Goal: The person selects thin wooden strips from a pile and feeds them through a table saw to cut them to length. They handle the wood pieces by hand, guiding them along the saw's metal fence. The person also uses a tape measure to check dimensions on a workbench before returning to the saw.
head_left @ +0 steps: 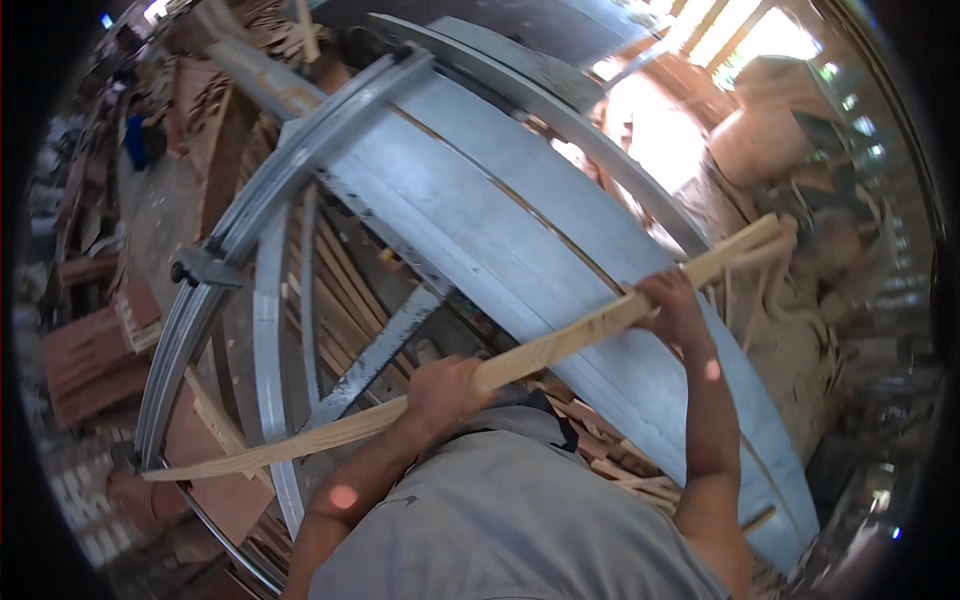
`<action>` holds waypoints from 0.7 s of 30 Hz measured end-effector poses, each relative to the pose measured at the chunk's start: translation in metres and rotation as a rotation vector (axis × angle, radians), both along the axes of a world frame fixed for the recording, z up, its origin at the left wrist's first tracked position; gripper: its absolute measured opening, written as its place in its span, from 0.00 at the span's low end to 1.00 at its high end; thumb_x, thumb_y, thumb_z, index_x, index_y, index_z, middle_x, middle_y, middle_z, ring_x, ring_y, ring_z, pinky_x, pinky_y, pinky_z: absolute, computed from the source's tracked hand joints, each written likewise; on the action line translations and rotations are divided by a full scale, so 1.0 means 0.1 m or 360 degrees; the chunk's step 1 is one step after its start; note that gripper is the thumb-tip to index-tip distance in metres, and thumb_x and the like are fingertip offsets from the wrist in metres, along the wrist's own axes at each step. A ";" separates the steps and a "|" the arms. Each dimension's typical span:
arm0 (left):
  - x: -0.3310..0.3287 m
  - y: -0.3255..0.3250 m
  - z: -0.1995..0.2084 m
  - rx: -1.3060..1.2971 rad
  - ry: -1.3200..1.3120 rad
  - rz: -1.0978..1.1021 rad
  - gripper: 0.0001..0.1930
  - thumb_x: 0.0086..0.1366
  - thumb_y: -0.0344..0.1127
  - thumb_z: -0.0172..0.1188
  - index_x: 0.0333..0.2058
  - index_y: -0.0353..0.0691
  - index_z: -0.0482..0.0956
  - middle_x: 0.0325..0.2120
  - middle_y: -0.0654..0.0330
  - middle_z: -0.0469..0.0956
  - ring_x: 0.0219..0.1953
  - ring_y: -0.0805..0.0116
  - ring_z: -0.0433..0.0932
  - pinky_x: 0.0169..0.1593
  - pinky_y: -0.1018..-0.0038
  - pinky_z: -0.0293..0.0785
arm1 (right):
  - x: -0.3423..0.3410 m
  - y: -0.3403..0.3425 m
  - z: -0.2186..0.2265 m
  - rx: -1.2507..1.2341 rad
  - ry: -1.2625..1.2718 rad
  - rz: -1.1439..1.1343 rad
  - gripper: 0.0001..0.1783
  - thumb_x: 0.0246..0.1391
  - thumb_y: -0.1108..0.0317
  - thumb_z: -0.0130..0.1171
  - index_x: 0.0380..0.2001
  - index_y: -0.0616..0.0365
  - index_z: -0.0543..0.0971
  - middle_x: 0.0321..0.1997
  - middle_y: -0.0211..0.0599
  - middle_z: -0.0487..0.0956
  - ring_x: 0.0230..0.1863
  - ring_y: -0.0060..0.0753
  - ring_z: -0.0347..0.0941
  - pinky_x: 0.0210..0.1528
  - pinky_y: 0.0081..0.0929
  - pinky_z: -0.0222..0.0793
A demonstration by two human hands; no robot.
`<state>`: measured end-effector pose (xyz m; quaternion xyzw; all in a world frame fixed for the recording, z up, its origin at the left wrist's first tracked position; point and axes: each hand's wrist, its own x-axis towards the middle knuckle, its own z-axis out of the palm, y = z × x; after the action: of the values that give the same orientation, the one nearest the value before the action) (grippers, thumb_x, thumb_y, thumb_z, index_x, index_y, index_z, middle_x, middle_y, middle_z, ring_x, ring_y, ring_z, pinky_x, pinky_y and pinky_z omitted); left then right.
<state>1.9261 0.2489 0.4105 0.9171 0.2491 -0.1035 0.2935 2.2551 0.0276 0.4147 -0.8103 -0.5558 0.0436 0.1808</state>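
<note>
A long, pale wooden strip (560,345) runs slantwise in front of my body, its left end low and its right end higher and farther away. My left hand (442,392) is closed around it near the middle. Farther along toward the right end, my right hand (672,308) grips the same strip with the fingers wrapped over it. Beneath my right hand lies the grey metal table (470,225) of what looks like a panel saw, with a narrow slot along its length. Whether the strip touches this surface, I cannot tell.
A metal rail (325,135) with a stop (205,268) curves along the left, braced by a metal arm (385,345). Reddish boards (95,345) are stacked at far left. Several wooden strips lie below the machine. A person in blue (138,135) stands in the distance.
</note>
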 end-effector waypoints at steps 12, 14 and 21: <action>0.59 -1.29 -1.03 -0.0289 0.0157 -0.0277 0.08 0.48 0.37 0.64 0.27 0.43 0.85 0.26 0.55 0.84 0.32 0.54 0.84 0.35 0.58 0.79 | 0.48 -1.99 -1.23 -0.0283 0.0061 -0.0205 0.31 0.26 0.64 0.80 0.38 0.62 0.79 0.38 0.48 0.79 0.41 0.55 0.74 0.45 0.45 0.71; 0.49 -1.33 -1.31 -0.0330 -0.0055 -0.0361 0.09 0.48 0.40 0.67 0.29 0.45 0.85 0.28 0.57 0.84 0.36 0.52 0.83 0.39 0.56 0.79 | 0.63 -2.26 -1.66 -0.0159 -0.0012 -0.0098 0.35 0.30 0.59 0.78 0.43 0.64 0.77 0.43 0.53 0.78 0.46 0.58 0.73 0.48 0.47 0.71; -0.93 -0.93 -1.14 -0.0171 -0.0753 0.0394 0.22 0.56 0.52 0.65 0.42 0.42 0.82 0.43 0.54 0.78 0.49 0.52 0.77 0.50 0.59 0.74 | -0.52 -0.42 -0.85 -0.0250 -0.0095 0.0156 0.29 0.44 0.61 0.70 0.50 0.62 0.76 0.55 0.56 0.76 0.56 0.54 0.72 0.60 0.44 0.67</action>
<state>1.8330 0.1559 0.2966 0.8615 0.2778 0.1373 0.4023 2.2031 -0.0148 0.3293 -0.7947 -0.5947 0.0716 0.0977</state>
